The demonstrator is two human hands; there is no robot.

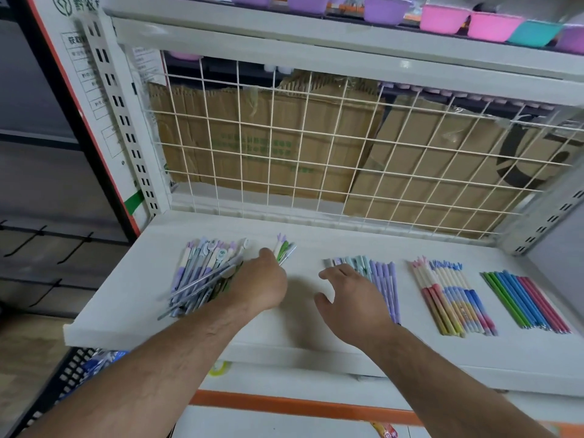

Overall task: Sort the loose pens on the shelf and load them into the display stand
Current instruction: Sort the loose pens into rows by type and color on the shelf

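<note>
On the shelf (132,279), beside the mixed pile (205,273), the left hand (264,281) is gripping a few green-and-white pens (284,250) while the right hand (350,300) is hovering relaxed by the purple row (384,279), so I am judging this the sorting step, with a fresh row needed next.

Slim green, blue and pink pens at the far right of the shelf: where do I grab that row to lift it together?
Take the slim pens across mid-length, from above, thumb on the green edge, fingers on the pink edge. They lie flat, parallel and side by side on the shelf, with bare gaps either side, so a sideways squeeze should bunch them.
</note>
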